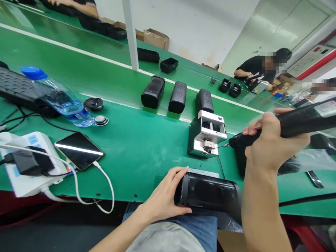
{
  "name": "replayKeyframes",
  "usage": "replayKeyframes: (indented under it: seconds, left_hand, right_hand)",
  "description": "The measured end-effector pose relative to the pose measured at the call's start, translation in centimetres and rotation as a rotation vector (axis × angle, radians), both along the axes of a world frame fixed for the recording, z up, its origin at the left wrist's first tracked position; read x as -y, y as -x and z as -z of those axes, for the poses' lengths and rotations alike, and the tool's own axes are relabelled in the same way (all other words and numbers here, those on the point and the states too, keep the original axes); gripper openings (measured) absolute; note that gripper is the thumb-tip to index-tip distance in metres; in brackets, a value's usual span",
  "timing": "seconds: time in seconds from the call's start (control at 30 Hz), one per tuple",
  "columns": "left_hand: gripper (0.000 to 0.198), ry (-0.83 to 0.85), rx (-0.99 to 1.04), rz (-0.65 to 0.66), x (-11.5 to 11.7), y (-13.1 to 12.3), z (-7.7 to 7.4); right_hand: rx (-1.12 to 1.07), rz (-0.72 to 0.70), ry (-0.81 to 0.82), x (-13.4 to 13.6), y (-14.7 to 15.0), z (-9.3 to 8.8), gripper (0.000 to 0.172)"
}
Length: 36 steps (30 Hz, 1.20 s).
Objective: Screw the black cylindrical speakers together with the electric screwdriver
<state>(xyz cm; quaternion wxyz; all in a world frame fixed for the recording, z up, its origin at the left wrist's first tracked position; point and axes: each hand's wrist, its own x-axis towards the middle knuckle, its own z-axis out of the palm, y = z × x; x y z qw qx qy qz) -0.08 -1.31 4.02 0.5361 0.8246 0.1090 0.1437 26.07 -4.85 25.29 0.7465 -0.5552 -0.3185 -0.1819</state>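
Observation:
My left hand [168,194] grips the left end of a glossy black speaker housing [210,192], which lies on its side at the table's near edge. My right hand [270,143] is wrapped round a black electric screwdriver [296,122], its bit pointing left. The bit's tip reaches the front of a silver and black screw feeder [207,134] standing beyond the housing. Whether a screw sits on the tip is too small to tell. My right forearm covers the area just past the housing's right end.
Several black speaker housings [177,97] stand behind the feeder. At left are a water bottle [63,98], a phone [79,150], a round speaker driver [93,104] and a white power strip [31,164] with cables. A co-worker [258,70] sits across the green table [126,150].

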Motion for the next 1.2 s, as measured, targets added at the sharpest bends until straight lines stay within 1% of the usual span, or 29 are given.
replayKeyframes:
  seconds: [0.07,0.2,0.23,0.33,0.37,0.4,0.43,0.5,0.53,0.57,0.6,0.63,0.73,0.8,0.83,1.03,1.13,1.2]
  left_hand:
    - [0.146,0.007,-0.001,0.005,0.0,0.0,0.0]
    - [0.145,0.013,-0.014,0.017,-0.1,0.0,0.3]
    - [0.145,0.013,-0.015,0.019,-0.1,0.0,0.4]
    - [0.142,0.014,-0.017,0.015,-0.2,0.0,0.7]
    - [0.143,0.015,-0.019,0.012,-0.2,0.0,0.8]
    - [0.143,0.015,-0.022,0.009,-0.2,0.0,0.8]
    - [0.144,0.015,-0.026,0.006,-0.2,0.0,0.8]
    - [0.143,0.012,-0.029,0.004,-0.2,0.0,0.8]
    - [0.143,0.011,-0.029,0.002,-0.2,-0.1,0.7]
    - [0.142,0.010,-0.027,0.001,-0.1,-0.1,0.6]
    - [0.142,0.011,-0.027,0.000,-0.1,-0.1,0.6]
    - [0.142,0.012,-0.027,-0.003,0.0,0.0,0.5]
    - [0.142,0.012,-0.036,-0.009,0.1,0.0,0.2]
    - [0.143,0.004,-0.033,-0.009,0.1,0.1,0.1]
    - [0.143,0.000,-0.027,-0.007,0.1,0.1,0.1]
    - [0.141,-0.019,0.020,0.009,-0.1,-0.1,0.0]
    - [0.139,-0.021,0.045,0.016,-0.1,-0.1,-0.2]
    - [0.138,-0.022,0.061,0.017,-0.1,-0.1,-0.3]
  right_hand:
    - [-0.001,-0.012,0.010,0.1,0.0,-0.1,0.017]
    - [0.013,-0.143,0.080,0.0,0.0,-0.1,0.017]
    - [0.012,-0.140,0.090,-0.1,0.0,-0.1,0.017]
    - [-0.002,-0.033,0.075,-0.3,-0.3,0.0,0.017]
    - [0.011,-0.058,0.070,-0.3,-0.5,0.0,0.016]
    - [0.035,-0.146,0.079,-0.2,-0.7,-0.1,0.016]
    - [0.064,-0.280,0.105,-0.1,-1.0,-0.2,0.018]
    - [0.119,-0.606,0.210,0.2,-1.4,-0.4,0.024]
    - [0.131,-0.727,0.277,0.2,-1.5,-0.5,0.027]
    - [0.131,-0.778,0.330,0.2,-1.5,-0.6,0.029]
    - [0.126,-0.754,0.348,0.0,-1.3,-0.5,0.030]
    - [0.120,-0.683,0.330,-0.2,-1.1,-0.4,0.029]
    - [0.096,-0.319,0.159,-1.2,-0.1,0.0,0.022]
    - [0.080,-0.159,0.090,-1.5,0.3,0.2,0.020]
    - [0.073,-0.116,0.078,-1.5,0.5,0.3,0.021]
    - [0.073,-0.033,0.052,-0.2,0.9,0.6,0.022]
    - [0.096,-0.032,0.040,0.0,0.7,0.8,0.022]
    - [0.124,-0.057,0.030,-0.3,0.3,0.8,0.022]
